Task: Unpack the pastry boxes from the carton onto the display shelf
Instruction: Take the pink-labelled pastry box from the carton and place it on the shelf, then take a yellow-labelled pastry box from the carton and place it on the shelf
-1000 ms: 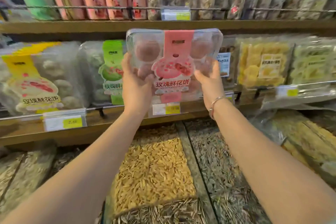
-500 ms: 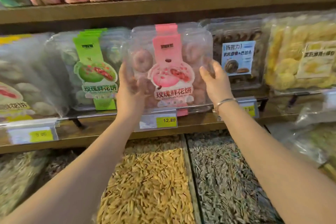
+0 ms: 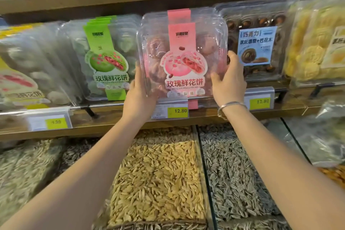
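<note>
While hands grip, clear glossy pastry box (image 3: 183, 58), wooden shelf (image 3: 112, 117)

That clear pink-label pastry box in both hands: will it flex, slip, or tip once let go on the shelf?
The pink-label box is thin clear plastic, so its walls probably flex under a squeeze. The glossy surface may slip; left hand and right hand grip opposite sides. Standing on edge, it could tip forward unless leaning on the box behind.

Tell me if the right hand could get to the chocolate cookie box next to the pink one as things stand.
Probably yes. The right hand is already at the pink-label pastry box's right edge, right beside the chocolate cookie box, whose front is uncovered. It would first have to let go of the pink box, leaving it to the left hand.
</note>
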A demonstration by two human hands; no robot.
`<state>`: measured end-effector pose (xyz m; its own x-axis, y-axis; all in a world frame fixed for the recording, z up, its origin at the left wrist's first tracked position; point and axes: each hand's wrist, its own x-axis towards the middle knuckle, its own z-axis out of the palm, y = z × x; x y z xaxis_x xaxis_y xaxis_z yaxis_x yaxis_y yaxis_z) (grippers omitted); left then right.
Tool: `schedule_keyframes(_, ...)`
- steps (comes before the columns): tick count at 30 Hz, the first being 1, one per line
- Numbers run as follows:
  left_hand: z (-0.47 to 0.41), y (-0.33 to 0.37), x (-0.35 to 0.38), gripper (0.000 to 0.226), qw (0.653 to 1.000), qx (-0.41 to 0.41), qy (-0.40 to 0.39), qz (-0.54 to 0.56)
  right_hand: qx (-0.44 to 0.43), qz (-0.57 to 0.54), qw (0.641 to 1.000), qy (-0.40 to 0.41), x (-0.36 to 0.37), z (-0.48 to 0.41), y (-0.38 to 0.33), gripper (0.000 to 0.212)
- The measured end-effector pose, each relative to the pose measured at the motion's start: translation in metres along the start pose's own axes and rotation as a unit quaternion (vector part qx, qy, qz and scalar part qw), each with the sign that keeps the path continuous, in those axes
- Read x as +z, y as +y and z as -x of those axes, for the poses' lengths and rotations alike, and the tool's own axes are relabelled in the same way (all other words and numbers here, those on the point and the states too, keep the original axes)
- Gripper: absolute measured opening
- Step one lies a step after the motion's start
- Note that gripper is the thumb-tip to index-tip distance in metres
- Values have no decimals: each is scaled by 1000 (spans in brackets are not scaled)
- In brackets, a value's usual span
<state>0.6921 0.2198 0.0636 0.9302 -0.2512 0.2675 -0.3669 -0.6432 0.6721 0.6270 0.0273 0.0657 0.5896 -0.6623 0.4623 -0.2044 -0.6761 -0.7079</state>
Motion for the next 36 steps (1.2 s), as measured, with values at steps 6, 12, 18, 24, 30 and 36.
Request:
schedule_keyframes(6, 52, 10, -16, 64, 999, 31, 13, -30, -40, -34, 999, -8, -31, 37, -8, 67)
schedule_keyframes(12, 144, 11, -16, 34, 996, 56, -56, -28, -9, -57, 990, -130, -82, 138, -4, 44)
schedule_keyframes(18, 265, -11, -8, 28, 982, 68, -176, -13, 50, -12, 973, -227, -121, 282, 11, 26)
schedule_keyframes(24, 397, -39, -21, 30, 956, 58, -282, 45, 137, 1, 964, -226, -159, 438, 18, 24)
schedule_keyframes(30, 482, -36, -30, 16, 900, -85, -362, 228, 232, -11, 954, -190, -197, 558, 32, 32)
schedule_keyframes(36, 545, -17, -7, 25, 873, -75, -435, 207, 322, -35, 925, -196, -234, 637, 59, 32)
